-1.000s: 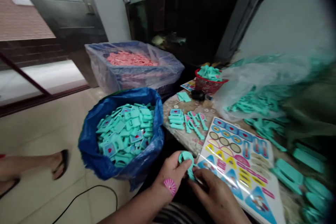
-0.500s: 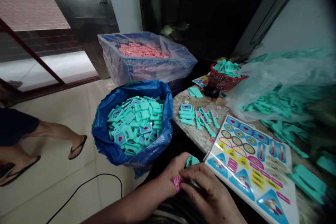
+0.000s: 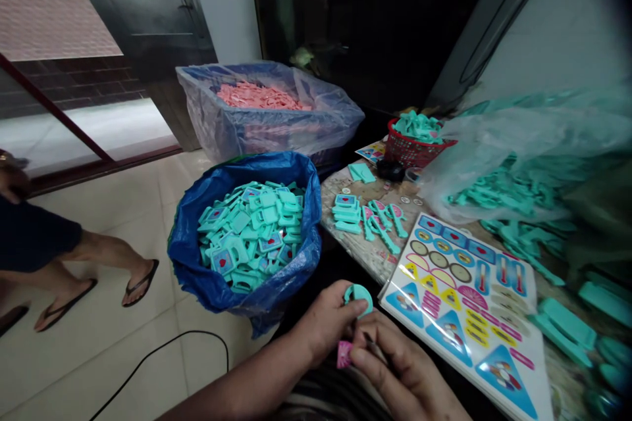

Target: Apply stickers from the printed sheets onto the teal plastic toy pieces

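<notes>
In my left hand point(image 3: 326, 319) is a teal plastic piece point(image 3: 363, 296) with a rounded head, my thumb pressed on it. My right hand point(image 3: 395, 368) is just beside it, its fingers pinching a pink fan-patterned sticker point(image 3: 343, 354). A thin dark object shows between those fingers; its kind is unclear. To the right of my hands lies a stack of sticker sheets point(image 3: 434, 289) with blue, yellow and pink shapes. On the table behind are teal pieces with pink stickers point(image 3: 380, 222) and a small stack of teal pieces with heart stickers point(image 3: 346, 213).
A blue bag point(image 3: 306, 276) full of teal pieces stands left of the table. Behind it is a plastic-lined bin point(image 3: 237, 131) of pink pieces. A red basket point(image 3: 412, 150) and a clear bag point(image 3: 444, 171) hold more teal parts. A cable point(image 3: 162, 342) and a person's legs point(image 3: 108, 253) are at left.
The pink sticker has come away from my left wrist and moved slightly right in my right fingers. My left thumb now lies across the teal piece. The person at left has stepped.
</notes>
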### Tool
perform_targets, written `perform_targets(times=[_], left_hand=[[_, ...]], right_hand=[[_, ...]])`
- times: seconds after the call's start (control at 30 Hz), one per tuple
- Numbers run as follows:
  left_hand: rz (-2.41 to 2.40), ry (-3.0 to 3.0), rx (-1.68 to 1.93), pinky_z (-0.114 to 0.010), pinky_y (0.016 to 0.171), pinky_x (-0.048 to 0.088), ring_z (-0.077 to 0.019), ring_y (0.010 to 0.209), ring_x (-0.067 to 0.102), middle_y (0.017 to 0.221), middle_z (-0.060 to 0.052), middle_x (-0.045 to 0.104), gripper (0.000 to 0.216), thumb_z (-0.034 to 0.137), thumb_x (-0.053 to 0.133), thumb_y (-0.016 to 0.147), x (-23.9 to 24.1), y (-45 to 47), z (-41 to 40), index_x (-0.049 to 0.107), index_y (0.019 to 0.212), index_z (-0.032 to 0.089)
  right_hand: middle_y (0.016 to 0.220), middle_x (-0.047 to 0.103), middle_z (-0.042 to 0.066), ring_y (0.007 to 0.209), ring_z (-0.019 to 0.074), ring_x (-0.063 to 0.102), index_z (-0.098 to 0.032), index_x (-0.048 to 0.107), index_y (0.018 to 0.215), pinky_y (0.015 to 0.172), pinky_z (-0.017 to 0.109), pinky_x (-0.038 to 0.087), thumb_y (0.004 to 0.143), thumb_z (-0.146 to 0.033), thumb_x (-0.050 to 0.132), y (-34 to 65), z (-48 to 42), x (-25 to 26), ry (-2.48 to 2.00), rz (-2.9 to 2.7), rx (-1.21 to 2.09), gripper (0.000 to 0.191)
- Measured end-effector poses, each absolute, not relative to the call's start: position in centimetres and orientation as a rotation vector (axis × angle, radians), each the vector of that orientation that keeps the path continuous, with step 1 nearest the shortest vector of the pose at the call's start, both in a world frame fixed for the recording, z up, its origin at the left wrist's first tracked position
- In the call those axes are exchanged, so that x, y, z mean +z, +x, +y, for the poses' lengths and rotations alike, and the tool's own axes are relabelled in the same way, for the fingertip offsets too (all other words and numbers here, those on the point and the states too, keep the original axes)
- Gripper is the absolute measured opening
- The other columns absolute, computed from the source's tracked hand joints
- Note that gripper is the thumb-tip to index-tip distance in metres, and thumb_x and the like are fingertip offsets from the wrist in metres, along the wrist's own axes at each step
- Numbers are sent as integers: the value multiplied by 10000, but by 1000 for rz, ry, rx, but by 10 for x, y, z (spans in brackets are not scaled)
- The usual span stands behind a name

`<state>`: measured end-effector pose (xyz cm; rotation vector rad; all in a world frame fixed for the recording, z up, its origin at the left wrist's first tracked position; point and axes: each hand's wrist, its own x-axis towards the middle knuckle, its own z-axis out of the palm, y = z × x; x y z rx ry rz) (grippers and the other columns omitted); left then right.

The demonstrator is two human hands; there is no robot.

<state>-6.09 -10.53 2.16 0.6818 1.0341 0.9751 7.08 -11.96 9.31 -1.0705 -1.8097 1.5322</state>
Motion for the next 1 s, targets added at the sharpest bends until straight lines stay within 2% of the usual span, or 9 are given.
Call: perform_targets(times=[0.07,0.17,0.23,0.37,0.43,0.7,1.0], left_hand=[[1024,666,988,-272,675,440,-138,712,551,761,-10,577,273,366,634,703,24,-62,-106,533,829,146],[930,662,958,-310,679,475,-152,712,586,803,-41,606,288,389,582,761,31,-65,-109,555,889,132],[853,669,926,-332,712,484,-167,732,614,818,-59,625,277,364,562,784,35,-67,-111,573,924,125],[790,722,842,-333,753,481,-188,796,646,871,-75,640,272,323,545,809,38,-69,-114,587,1001,135],[778,763,810,-336,762,483,-196,822,649,908,-74,631,276,326,539,819,39,-70,-116,579,1023,144],[808,872,768,-329,763,493,-192,854,643,929,-58,606,249,311,478,862,40,-69,-119,556,1040,154],[853,918,750,-353,794,472,-217,907,638,986,-64,614,281,334,466,870,40,-71,-121,540,1085,168]], right_hand=[[817,605,15,816,195,562,-269,615,775,763,285,463,832,-437,512,81,-119,94,-1185,-1669,1596,204],[958,621,7,956,196,548,-276,609,960,850,281,430,811,-504,525,97,-117,82,-1421,-1421,1666,285],[978,623,8,959,192,551,-259,603,998,844,272,426,777,-515,573,103,-115,72,-1540,-1275,1690,339],[748,586,-10,697,137,519,-196,589,792,661,239,421,783,-511,567,102,-111,66,-1437,-1290,1735,316],[684,547,-25,645,119,478,-189,549,720,626,231,394,798,-509,548,100,-109,67,-1371,-1353,1759,330],[659,576,-12,640,134,505,-186,524,697,617,258,383,782,-538,548,101,-106,61,-1432,-1442,1700,363],[675,600,-2,652,137,512,-170,552,726,624,269,388,803,-495,541,100,-107,54,-1425,-1426,1691,334]])
